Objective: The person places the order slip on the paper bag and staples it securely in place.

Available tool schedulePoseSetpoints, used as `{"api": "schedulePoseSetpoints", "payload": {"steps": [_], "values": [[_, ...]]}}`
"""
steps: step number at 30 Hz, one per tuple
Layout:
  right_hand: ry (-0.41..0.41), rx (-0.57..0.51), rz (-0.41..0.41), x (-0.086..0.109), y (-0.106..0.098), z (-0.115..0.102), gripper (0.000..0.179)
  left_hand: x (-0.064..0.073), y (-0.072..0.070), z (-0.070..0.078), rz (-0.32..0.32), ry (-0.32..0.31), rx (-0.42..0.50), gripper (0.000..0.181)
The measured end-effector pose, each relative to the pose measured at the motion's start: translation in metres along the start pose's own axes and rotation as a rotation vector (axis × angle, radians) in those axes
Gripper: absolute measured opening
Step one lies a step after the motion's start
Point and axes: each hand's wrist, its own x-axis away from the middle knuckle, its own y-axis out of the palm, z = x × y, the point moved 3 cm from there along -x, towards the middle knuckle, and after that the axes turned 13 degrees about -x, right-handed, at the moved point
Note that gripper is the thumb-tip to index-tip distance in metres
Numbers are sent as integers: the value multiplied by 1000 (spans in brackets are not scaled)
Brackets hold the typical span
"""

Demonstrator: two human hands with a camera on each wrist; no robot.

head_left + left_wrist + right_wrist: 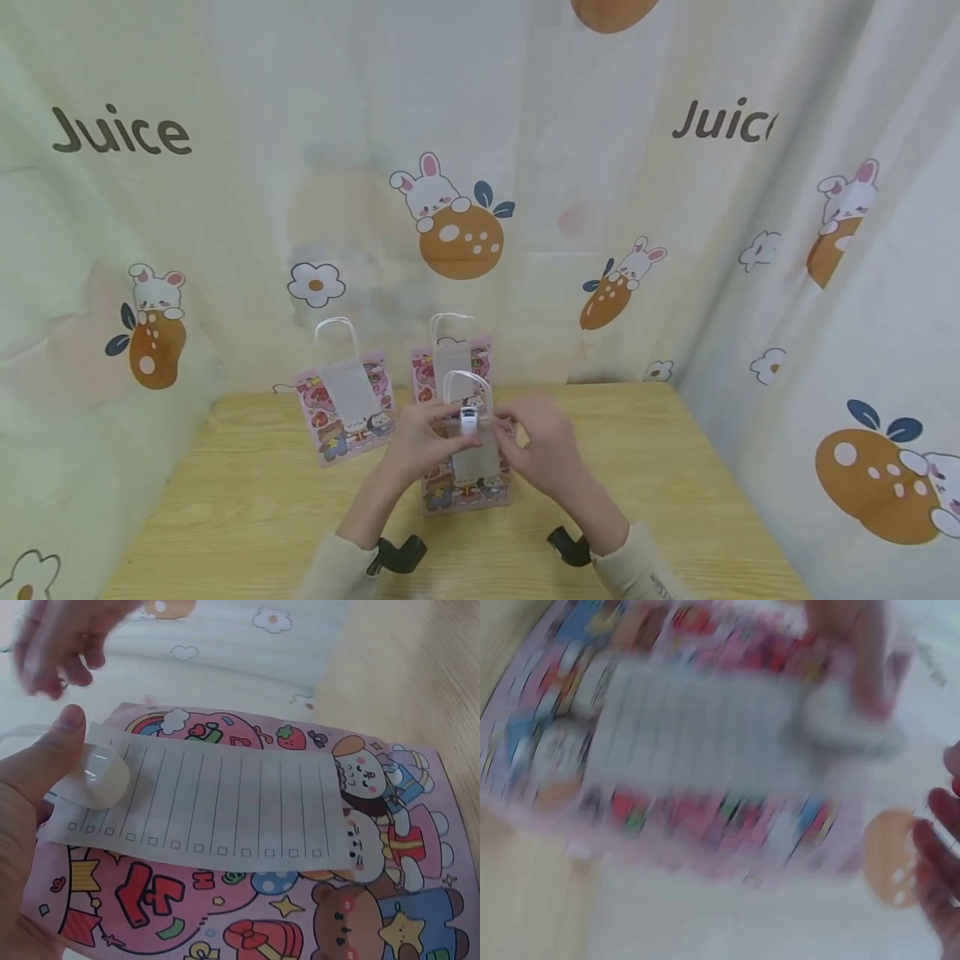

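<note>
A pink cartoon-print paper bag (487, 493) with white handles is held upright in front of the person. A white lined slip (225, 802) with small checkboxes lies over its face. My left hand (422, 440) pinches a small white stapler (468, 423) at the bag's top edge, thumb on the near side. In the left wrist view the rounded white stapler end overlaps the slip's top. My right hand (546, 440) is just right of the bag's top, its fingers loosely bent with nothing seen in them. The right wrist view is blurred.
Two similar bags stand behind on the wooden table (645, 467): one at the left (345, 408), another at the back (480, 358), partly hidden by the front bag. Each carries a white slip. A printed curtain (360, 208) hangs behind and along the sides.
</note>
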Motion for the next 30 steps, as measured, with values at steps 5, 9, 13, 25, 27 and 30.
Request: {"api": "schedulePoseSetpoints", "payload": {"steps": [5, 9, 13, 25, 27, 30], "values": [[145, -42, -78, -6, 16, -15, 33, 3, -1, 4, 9, 55, -108, 39], [222, -40, -135, -8, 22, -19, 28, 6, 0, 6, -26, 109, -124, 46], [195, -113, -172, -9, 20, -18, 25, 6, -4, 8, -50, 133, -105, 50], [435, -682, 81, 0, 6, -1, 18, 8, -13, 1, 25, 119, -13, 28], [553, -837, 89, 2, 5, -1, 24, 9, -13, -1, 24, 107, -38, 26], [672, -967, 60, 9, 3, -4, 36, 11, -12, -2, 19, 104, -83, 21]]}}
